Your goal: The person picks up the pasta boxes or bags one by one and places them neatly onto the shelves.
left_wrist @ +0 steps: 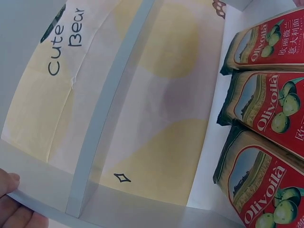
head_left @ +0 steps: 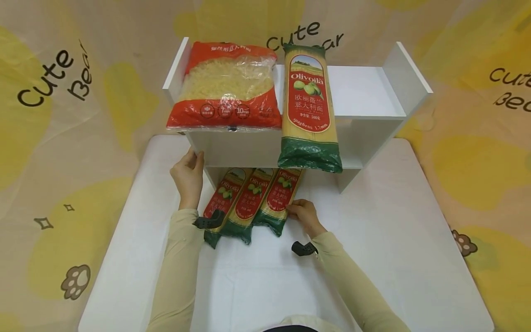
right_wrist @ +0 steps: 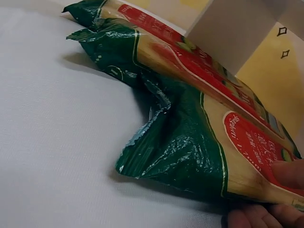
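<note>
My left hand (head_left: 188,180) grips the edge of the white shelf's left side panel. In the left wrist view its thumb (left_wrist: 9,181) lies on one face of that panel. Three spaghetti packs lie side by side on the table under the shelf, green ends towards me: a left pack (head_left: 224,195), a middle pack (head_left: 254,199) and a right pack (head_left: 283,196). With my right hand (head_left: 306,216) I hold the right pack by its right edge, thumb (right_wrist: 289,174) on top and fingers (right_wrist: 254,217) low along its side.
The white shelf (head_left: 244,150) stands on the white table (head_left: 386,240). On its top board lie a red bag of pasta (head_left: 228,83) and another spaghetti pack (head_left: 309,92), whose lower end hangs over the front edge. A patterned cloth (head_left: 469,161) surrounds the table.
</note>
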Demonstrator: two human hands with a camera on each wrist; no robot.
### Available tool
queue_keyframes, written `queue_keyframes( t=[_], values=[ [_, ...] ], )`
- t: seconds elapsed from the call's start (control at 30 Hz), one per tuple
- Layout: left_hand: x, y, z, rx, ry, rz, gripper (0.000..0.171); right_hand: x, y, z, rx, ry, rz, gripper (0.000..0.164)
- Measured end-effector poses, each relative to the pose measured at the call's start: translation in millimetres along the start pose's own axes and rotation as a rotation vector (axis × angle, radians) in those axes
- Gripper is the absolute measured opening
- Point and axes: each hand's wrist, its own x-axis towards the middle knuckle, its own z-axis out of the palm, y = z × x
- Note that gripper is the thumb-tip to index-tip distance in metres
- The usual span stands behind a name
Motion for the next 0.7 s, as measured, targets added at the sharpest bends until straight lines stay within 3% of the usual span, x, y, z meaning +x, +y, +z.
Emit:
queue_keyframes(
  t=[0.43, 0.7],
  values=[
    [-0.6, -0.4, 0.6, -0.026, 0.025, 0.030, 0.028, 4.3, 5.4, 0.2, -0.025, 0.059, -0.009, 0.025],
    [-0.5, 0.4, -0.1, -0.023, 0.014, 0.019, 0.028, 2.4, 13.0, -6.6, -0.011, 0.044, -0.024, 0.025]
  ],
)
